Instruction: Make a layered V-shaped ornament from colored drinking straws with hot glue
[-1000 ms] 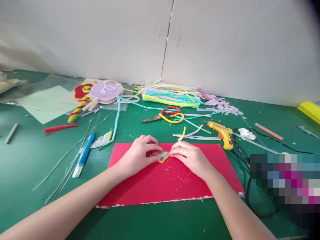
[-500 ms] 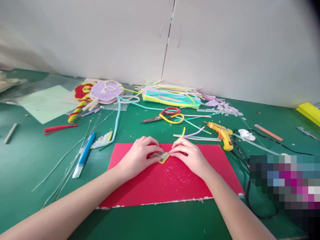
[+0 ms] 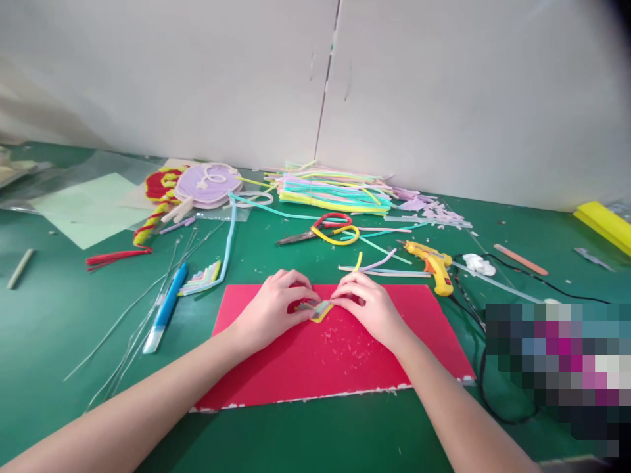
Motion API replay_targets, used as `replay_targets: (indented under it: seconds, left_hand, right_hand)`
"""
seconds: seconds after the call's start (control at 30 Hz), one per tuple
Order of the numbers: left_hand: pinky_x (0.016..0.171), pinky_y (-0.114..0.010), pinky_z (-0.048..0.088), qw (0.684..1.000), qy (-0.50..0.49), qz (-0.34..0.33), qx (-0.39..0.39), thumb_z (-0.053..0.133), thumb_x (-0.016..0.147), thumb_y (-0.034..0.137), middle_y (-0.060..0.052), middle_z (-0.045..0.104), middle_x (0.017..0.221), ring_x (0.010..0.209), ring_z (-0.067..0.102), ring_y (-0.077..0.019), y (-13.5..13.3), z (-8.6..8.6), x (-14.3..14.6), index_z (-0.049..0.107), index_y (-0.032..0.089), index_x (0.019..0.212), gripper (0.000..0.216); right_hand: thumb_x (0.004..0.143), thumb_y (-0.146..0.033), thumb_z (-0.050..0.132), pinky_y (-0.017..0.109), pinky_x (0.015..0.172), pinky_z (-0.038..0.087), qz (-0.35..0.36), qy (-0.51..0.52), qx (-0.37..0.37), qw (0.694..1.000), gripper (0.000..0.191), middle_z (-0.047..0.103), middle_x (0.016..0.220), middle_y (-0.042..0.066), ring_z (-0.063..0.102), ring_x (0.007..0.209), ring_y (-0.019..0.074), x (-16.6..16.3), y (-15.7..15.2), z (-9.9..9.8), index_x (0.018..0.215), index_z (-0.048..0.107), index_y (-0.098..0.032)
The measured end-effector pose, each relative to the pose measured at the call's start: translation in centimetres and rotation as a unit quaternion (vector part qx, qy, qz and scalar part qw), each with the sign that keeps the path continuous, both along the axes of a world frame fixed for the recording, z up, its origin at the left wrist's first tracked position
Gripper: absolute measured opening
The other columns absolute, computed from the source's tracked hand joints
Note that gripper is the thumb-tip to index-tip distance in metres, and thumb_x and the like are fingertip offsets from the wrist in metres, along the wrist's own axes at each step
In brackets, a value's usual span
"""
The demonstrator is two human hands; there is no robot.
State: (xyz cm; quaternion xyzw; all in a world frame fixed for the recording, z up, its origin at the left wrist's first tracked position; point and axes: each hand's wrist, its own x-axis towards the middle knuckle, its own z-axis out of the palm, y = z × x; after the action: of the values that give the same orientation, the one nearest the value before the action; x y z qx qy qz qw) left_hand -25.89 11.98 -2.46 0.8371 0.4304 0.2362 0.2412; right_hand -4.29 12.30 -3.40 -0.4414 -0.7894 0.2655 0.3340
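Observation:
Between my hands, low over the red board (image 3: 296,368), is a small V-shaped piece of pipe cleaners (image 3: 323,310) in pale stripes with a yellow outer edge. My left hand (image 3: 276,303) pinches its left side between thumb and fingers. At its right end, my right hand (image 3: 369,305) has its fingertips closed on the yellow strand. Part of the piece is hidden behind the left fingers. Beyond the right hand, a yellow end (image 3: 359,261) and a lilac strand (image 3: 379,264) stick up. A similar striped V-shaped piece (image 3: 201,279) lies left of the board.
Scissors (image 3: 320,230), a pipe-cleaner bundle (image 3: 335,194) and a lilac round piece (image 3: 210,184) lie toward the wall. The yellow glue gun (image 3: 434,263) rests at right with its black cord. Left are a blue pen-like tool (image 3: 167,309) and thin wires (image 3: 133,335).
The view has shifted slightly. Both hands keep nearly the same place and grip on the striped piece; the right fingers have moved very little.

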Motion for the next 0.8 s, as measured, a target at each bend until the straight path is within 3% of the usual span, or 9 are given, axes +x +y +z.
replay_targets:
  seconds: [0.1,0.17,0.27,0.37,0.5,0.8]
  left_hand:
    - [0.084,-0.036,0.042,1.000,0.000,-0.002,0.002,0.061,0.082,0.029,-0.005,0.057,0.101,0.091,0.051,-0.0198,0.0,-0.1,-0.1,0.068,0.025,0.095,0.015]
    - [0.083,-0.036,0.043,1.000,0.000,-0.002,0.004,0.060,0.083,0.029,-0.005,0.057,0.102,0.091,0.051,-0.0198,0.0,-0.1,-0.2,0.068,0.025,0.095,0.015]
    - [0.083,-0.036,0.043,1.000,-0.003,-0.002,0.008,0.059,0.083,0.028,-0.005,0.058,0.101,0.090,0.052,-0.0198,0.0,-0.1,-0.2,0.068,0.025,0.095,0.015]
    - [0.082,-0.037,0.043,1.000,-0.007,-0.002,0.010,0.059,0.083,0.029,-0.005,0.058,0.100,0.090,0.052,-0.0201,0.0,-0.1,-0.2,0.068,0.025,0.094,0.015]
    - [0.081,-0.037,0.043,1.000,-0.012,-0.002,0.014,0.058,0.083,0.030,-0.005,0.059,0.100,0.089,0.052,-0.0202,0.0,-0.2,-0.2,0.069,0.025,0.094,0.016]
    - [0.081,-0.036,0.043,1.000,-0.014,0.001,0.017,0.061,0.081,0.030,-0.004,0.059,0.099,0.089,0.052,-0.0201,0.0,-0.1,-0.3,0.069,0.025,0.093,0.015]
  right_hand:
    - [0.084,-0.036,0.058,0.025,0.058,0.047,-0.056,0.027,0.022,0.998,0.017,0.061,0.086,0.004,0.058,0.072,0.0136,1.3,0.4,0.7,0.081,0.066,-0.021]
    - [0.084,-0.039,0.056,0.026,0.060,0.048,-0.153,0.027,0.051,0.986,0.022,0.062,0.085,0.005,0.059,0.077,0.0164,3.8,1.1,1.3,0.078,0.065,-0.020]
    - [0.081,-0.045,0.053,0.032,0.066,0.048,-0.341,-0.043,0.106,0.933,0.030,0.066,0.084,0.008,0.060,0.076,0.0199,9.3,2.3,1.7,0.080,0.066,-0.018]
    - [0.078,-0.048,0.050,0.037,0.072,0.046,-0.439,-0.193,0.093,0.872,0.036,0.066,0.081,0.011,0.060,0.077,0.0238,14.5,3.4,1.0,0.082,0.067,-0.016]
    - [0.075,-0.053,0.049,0.032,0.061,0.044,-0.444,-0.257,-0.044,0.857,0.040,0.065,0.069,0.009,0.060,0.067,0.0230,16.9,4.5,-0.6,0.073,0.066,-0.017]
    - [0.083,-0.040,0.042,0.040,0.073,0.045,-0.522,-0.211,0.007,0.826,0.035,0.062,0.092,0.025,0.060,0.087,0.0308,14.7,5.8,-1.6,0.085,0.058,-0.009]
